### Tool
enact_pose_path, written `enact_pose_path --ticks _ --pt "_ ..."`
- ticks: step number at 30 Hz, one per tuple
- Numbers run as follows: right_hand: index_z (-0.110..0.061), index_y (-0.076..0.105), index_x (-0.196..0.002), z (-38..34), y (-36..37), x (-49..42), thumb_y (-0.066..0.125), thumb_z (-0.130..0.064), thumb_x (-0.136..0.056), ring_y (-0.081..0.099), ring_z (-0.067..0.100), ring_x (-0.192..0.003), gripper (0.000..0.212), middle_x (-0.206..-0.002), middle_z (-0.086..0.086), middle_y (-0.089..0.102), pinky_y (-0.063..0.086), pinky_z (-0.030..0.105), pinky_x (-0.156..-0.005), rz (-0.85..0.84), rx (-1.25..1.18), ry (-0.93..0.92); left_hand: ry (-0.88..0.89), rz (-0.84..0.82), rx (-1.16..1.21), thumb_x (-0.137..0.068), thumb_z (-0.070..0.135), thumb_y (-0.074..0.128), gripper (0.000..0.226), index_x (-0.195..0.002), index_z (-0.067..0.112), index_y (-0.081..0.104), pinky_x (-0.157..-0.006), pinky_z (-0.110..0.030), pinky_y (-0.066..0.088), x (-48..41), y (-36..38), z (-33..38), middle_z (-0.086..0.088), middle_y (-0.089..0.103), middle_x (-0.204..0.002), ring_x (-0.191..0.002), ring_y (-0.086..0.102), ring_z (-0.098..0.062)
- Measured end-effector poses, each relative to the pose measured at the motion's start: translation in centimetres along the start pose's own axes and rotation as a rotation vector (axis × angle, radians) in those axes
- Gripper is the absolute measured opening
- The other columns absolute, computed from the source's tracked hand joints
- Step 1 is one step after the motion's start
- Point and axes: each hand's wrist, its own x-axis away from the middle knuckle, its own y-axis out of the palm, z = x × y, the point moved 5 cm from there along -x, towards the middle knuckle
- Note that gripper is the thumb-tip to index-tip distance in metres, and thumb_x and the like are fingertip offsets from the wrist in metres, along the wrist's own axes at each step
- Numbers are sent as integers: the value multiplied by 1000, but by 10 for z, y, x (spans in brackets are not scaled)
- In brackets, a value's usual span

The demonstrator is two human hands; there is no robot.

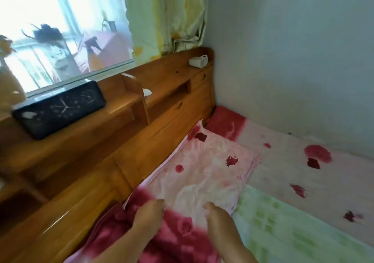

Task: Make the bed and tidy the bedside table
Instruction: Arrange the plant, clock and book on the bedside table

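bed (293, 161) spreads out ahead and right of both hands, rose-print sheet over it, wooden headboard (162, 121) running along the left. pillow (206, 173) lies against that headboard, right under the hands. left hand (148, 215) and right hand (217, 216) both pinch its near edge, fingers curled into the fabric. black clock (58, 109) sits up on the headboard shelf, far left.

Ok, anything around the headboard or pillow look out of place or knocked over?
Yes. A small white cup lies tipped on its side on the headboard shelf near the corner. The pillow under both hands is wrinkled and sits slightly askew against the headboard.
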Motion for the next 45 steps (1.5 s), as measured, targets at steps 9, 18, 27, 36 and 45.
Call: enact_pose_path --ticks 9,18,27,36,45 --pt "-13 66 -84 -101 -110 30 31 -49 -99 65 27 -92 53 -96 10 71 39 29 -65 134 -53 19 -295 331 312 -93 18 46 22 -83 28 63 -61 -27 42 108 -140 -24 8 66 -87 -80 61 -21" --pt "-13 69 -104 -205 -120 18 31 -53 -99 65 23 -98 56 -107 7 70 40 26 -68 177 -25 -63 -314 544 521 -92 30 56 15 -80 29 67 -64 -31 52 140 -210 -86 8 67 -74 -69 62 -19" --pt "-12 67 -106 -298 -89 48 30 -53 -99 64 24 -100 56 -109 7 69 38 27 -67 237 83 4 -212 464 483 -94 29 53 16 -88 33 67 -69 -32 53 152 -231 -173 8 69 -85 -77 64 -18" --pt "-13 67 -101 -330 -93 48 30 -54 -99 66 22 -96 56 -104 6 70 42 26 -67 299 49 117 -46 436 441 -95 24 52 18 -83 32 64 -68 -31 54 130 -272 -182 12 66 -81 -76 61 -12" --pt "-14 67 -101 -275 -131 43 27 -54 -99 65 21 -95 56 -102 4 70 41 27 -67 366 27 209 -28 379 377 -93 24 50 19 -85 32 65 -62 -26 49 111 -263 -125 11 67 -84 -75 61 -12"
